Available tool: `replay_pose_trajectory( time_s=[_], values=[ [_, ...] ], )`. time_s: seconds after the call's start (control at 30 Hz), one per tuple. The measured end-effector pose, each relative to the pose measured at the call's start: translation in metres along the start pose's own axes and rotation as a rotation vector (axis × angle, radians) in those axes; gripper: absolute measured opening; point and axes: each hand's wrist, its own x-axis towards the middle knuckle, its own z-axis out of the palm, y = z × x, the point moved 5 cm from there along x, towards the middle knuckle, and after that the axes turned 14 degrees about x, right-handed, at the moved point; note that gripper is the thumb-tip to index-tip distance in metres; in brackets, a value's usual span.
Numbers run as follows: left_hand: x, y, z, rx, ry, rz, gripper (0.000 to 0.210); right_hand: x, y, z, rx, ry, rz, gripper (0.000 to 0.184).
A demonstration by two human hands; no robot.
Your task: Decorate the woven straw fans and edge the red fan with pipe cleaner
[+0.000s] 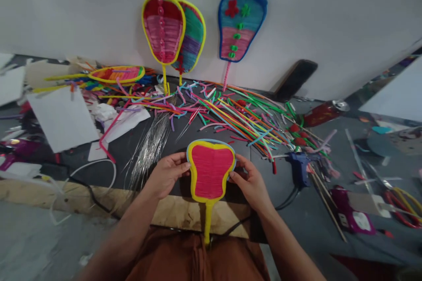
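Note:
A hand-held fan (pixel 212 173) with a pink face, a yellow fuzzy border and a yellow handle is held upright over the table's near edge. A light blue rim shows behind its top and sides; whether it is a pipe cleaner or a backing sheet I cannot tell. My left hand (pixel 169 173) pinches the fan's left edge between thumb and fingers. On the opposite edge, my right hand (pixel 249 180) grips in the same way. Just beyond the fan lies a pile of colourful pipe cleaners (pixel 244 116), with silvery tinsel strands (pixel 151 147) to its left.
Against the wall lean a yellow-edged fan (pixel 164 30), another behind it (pixel 191 37), and a blue-edged fan (pixel 242 26). At right are a phone (pixel 296 80), a can (pixel 325 113), a blue glue gun (pixel 299 169) and scissors (pixel 402 208). White card (pixel 62 118) lies left.

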Motion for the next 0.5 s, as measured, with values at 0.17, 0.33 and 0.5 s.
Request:
replay_pose_trajectory(
  time_s=[0.17,0.33,0.5],
  values=[
    [0.004,0.003,0.013,-0.138,-0.011,0.012,0.027,-0.003,0.0,-0.002,0.142,-0.012,-0.011,0.053],
    [0.006,0.0,0.026,-0.207,-0.062,0.02,0.029,-0.006,0.002,-0.002,0.217,-0.022,-0.005,0.05],
    [0.005,-0.013,0.03,-0.198,-0.076,-0.013,0.036,-0.011,0.001,-0.002,0.166,-0.079,-0.025,0.077]
  ],
)
